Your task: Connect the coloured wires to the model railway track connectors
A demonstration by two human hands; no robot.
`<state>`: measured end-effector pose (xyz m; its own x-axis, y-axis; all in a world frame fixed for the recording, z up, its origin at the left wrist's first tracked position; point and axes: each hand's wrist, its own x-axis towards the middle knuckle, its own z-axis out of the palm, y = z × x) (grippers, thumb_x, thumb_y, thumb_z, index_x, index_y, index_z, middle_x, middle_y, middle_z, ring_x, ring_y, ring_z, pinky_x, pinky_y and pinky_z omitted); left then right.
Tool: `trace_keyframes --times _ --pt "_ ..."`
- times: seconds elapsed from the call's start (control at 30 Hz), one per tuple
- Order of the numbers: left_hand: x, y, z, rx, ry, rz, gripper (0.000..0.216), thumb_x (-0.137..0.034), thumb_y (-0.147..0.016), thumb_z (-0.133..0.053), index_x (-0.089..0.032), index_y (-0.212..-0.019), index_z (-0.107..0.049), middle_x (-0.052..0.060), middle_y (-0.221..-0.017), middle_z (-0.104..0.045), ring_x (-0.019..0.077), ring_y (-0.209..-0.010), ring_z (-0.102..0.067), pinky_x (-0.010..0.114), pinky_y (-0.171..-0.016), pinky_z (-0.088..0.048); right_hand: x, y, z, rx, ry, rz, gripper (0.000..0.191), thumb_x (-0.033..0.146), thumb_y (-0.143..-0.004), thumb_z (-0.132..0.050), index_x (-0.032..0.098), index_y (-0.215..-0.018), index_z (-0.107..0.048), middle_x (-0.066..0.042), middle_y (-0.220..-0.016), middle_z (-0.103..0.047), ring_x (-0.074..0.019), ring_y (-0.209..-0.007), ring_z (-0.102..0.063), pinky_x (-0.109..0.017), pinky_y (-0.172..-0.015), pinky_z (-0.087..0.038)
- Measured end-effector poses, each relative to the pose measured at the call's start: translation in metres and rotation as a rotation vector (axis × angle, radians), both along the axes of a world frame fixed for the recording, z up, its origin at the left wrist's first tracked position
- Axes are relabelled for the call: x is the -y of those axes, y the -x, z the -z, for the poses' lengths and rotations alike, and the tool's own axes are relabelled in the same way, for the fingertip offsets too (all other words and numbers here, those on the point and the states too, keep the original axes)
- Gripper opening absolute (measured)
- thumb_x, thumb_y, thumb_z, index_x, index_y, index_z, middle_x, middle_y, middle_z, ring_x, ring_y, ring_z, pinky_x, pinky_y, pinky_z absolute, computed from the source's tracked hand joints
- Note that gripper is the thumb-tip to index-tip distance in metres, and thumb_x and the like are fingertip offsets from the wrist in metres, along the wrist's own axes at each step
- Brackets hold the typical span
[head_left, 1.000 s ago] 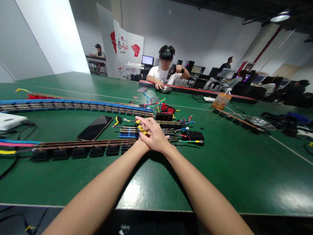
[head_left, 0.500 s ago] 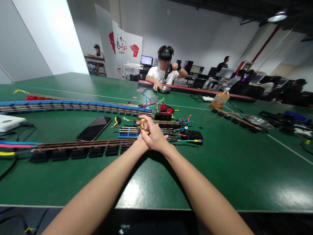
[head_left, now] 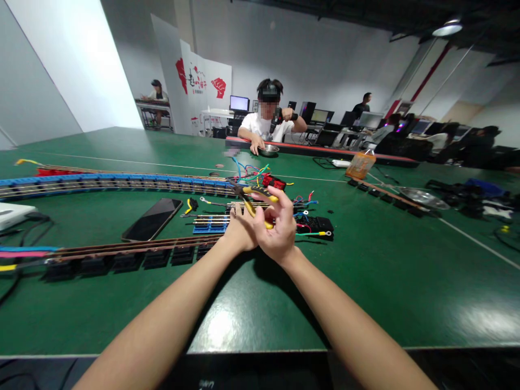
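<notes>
1 pair of yellow-handled pliers (head_left: 255,201) is raised above the green table (head_left: 365,271), near its middle, over the short blue track piece (head_left: 211,223). The right hand (head_left: 276,227) is palm-up, fingers (head_left: 280,203) curled around the 2 handles. The left hand (head_left: 239,230) presses against the right hand; its fingers are mostly hidden, so their state cannot be determined. Both forearms extend forward and converge. On the table lie 1 phone (head_left: 153,219), 1 long blue track (head_left: 122,183), 1 brown track (head_left: 122,248) and a cluster of coloured wires (head_left: 254,172). 1 person (head_left: 266,122) sits at the far edge.
</notes>
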<state>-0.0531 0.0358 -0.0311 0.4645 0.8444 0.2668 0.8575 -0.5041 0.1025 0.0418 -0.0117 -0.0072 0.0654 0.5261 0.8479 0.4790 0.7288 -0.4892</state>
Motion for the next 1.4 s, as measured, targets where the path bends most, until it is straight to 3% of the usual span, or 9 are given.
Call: trace_keyframes --times 0.17,0.43,0.57,0.67,0.8,1.0,1.17,1.33,1.4 --pt "0.008 -0.002 -0.004 -0.025 0.014 -0.089 0.078 -0.069 -0.088 -0.03 -0.012 -0.138 -0.047 0.023 -0.142 -0.044 0.0447 -0.134 -0.035 0.057 -0.107 -0.028 0.013 -0.053 0.004 -0.087 -0.054 0.092 0.048 0.019 -0.088 -0.054 0.027 -0.133 -0.039 -0.009 -0.111 -0.071 -0.0109 -0.053 -0.064 -0.023 -0.044 -0.053" --pt "0.005 -0.003 -0.004 -0.028 0.011 -0.079 0.077 -0.068 -0.09 -0.026 -0.012 -0.139 -0.047 0.022 -0.138 -0.046 0.0427 -0.131 -0.038 0.054 -0.106 -0.031 0.036 -0.131 0.026 -0.161 -0.056 0.221 0.049 0.017 -0.081 -0.06 0.023 -0.128 -0.049 -0.009 -0.102 -0.072 -0.0085 -0.044 -0.058 -0.02 -0.035 -0.045" --pt "0.006 -0.003 -0.005 -0.03 -0.002 -0.076 0.075 -0.067 -0.09 -0.028 -0.013 -0.138 -0.049 0.022 -0.137 -0.048 0.0413 -0.129 -0.04 0.054 -0.105 -0.031 0.042 -0.132 0.027 -0.258 -0.011 0.21 0.046 0.018 -0.082 -0.06 0.022 -0.127 -0.051 -0.008 -0.097 -0.071 -0.014 -0.06 -0.068 -0.019 -0.039 -0.048" --pt "0.006 -0.003 -0.005 -0.036 -0.009 -0.073 0.074 -0.066 -0.091 -0.029 -0.013 -0.137 -0.049 0.021 -0.136 -0.048 0.0397 -0.128 -0.041 0.053 -0.104 -0.032 0.043 -0.125 0.03 -0.282 0.038 0.155 0.045 0.018 -0.084 -0.059 0.022 -0.128 -0.05 -0.007 -0.097 -0.071 -0.0127 -0.058 -0.067 -0.019 -0.039 -0.047" --pt "0.005 -0.002 -0.004 -0.039 -0.024 -0.071 0.072 -0.066 -0.091 -0.03 -0.013 -0.135 -0.051 0.019 -0.132 -0.05 0.0377 -0.125 -0.043 0.051 -0.103 -0.034 0.043 -0.119 0.037 -0.224 0.078 0.087 0.043 0.019 -0.087 -0.055 0.022 -0.13 -0.047 -0.008 -0.1 -0.071 -0.0123 -0.06 -0.066 -0.019 -0.041 -0.049" --pt "0.005 -0.003 -0.005 -0.035 -0.022 -0.073 0.072 -0.066 -0.091 -0.03 -0.014 -0.136 -0.05 0.02 -0.134 -0.049 0.039 -0.126 -0.042 0.052 -0.103 -0.034 0.037 -0.118 0.042 -0.055 0.113 0.141 0.042 0.018 -0.088 -0.055 0.021 -0.129 -0.045 -0.008 -0.102 -0.071 -0.0099 -0.056 -0.063 -0.022 -0.047 -0.052" --pt "0.006 -0.003 -0.005 -0.049 -0.024 -0.079 0.072 -0.066 -0.091 -0.03 -0.014 -0.136 -0.05 0.019 -0.135 -0.049 0.0386 -0.127 -0.042 0.052 -0.104 -0.033 0.035 -0.12 0.038 0.189 -0.017 0.242 0.031 0.016 -0.085 -0.062 0.022 -0.115 -0.054 -0.001 -0.081 -0.069 -0.0079 -0.048 -0.057 -0.02 -0.047 -0.049" --pt "0.005 -0.003 -0.003 -0.047 -0.034 -0.08 0.073 -0.067 -0.091 -0.028 -0.014 -0.135 -0.05 0.02 -0.135 -0.048 0.0392 -0.126 -0.042 0.053 -0.104 -0.033 0.034 -0.125 0.031 0.511 -0.238 0.197 0.032 0.01 -0.084 -0.059 0.022 -0.115 -0.061 -0.006 -0.093 -0.07 -0.0133 -0.076 -0.069 -0.021 -0.063 -0.056" --pt "0.005 -0.003 -0.003 -0.051 -0.037 -0.084 0.072 -0.067 -0.091 -0.029 -0.014 -0.135 -0.05 0.019 -0.136 -0.048 0.0392 -0.127 -0.042 0.053 -0.104 -0.033 0.032 -0.126 0.031 0.617 -0.283 0.193 0.034 0.008 -0.085 -0.058 0.022 -0.115 -0.062 -0.005 -0.092 -0.07 -0.0125 -0.077 -0.07 -0.021 -0.067 -0.056"
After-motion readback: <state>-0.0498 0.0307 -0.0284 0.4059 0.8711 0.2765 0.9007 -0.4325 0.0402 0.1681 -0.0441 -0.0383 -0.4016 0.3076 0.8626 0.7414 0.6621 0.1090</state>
